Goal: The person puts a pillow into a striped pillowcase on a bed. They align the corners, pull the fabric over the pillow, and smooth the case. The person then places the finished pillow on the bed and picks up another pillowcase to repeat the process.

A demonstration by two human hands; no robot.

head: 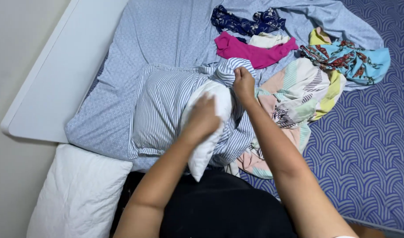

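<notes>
Nearest us, our left hand (pixel 203 118) is pressing flat-fingered on the white pillow (pixel 209 132), pushing it in, while our right hand (pixel 243 83) is pinching the striped pillowcase (pixel 164 110) open on the bed (pixel 369 145).

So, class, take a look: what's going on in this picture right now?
A person at a bed is working a white pillow into a blue-and-white striped pillowcase. The left hand presses on the pillow, which is partly inside; the right hand grips the case's bunched open edge. Loose clothes lie further up the bed, among them a magenta garment. A second bare pillow lies at lower left.
</notes>
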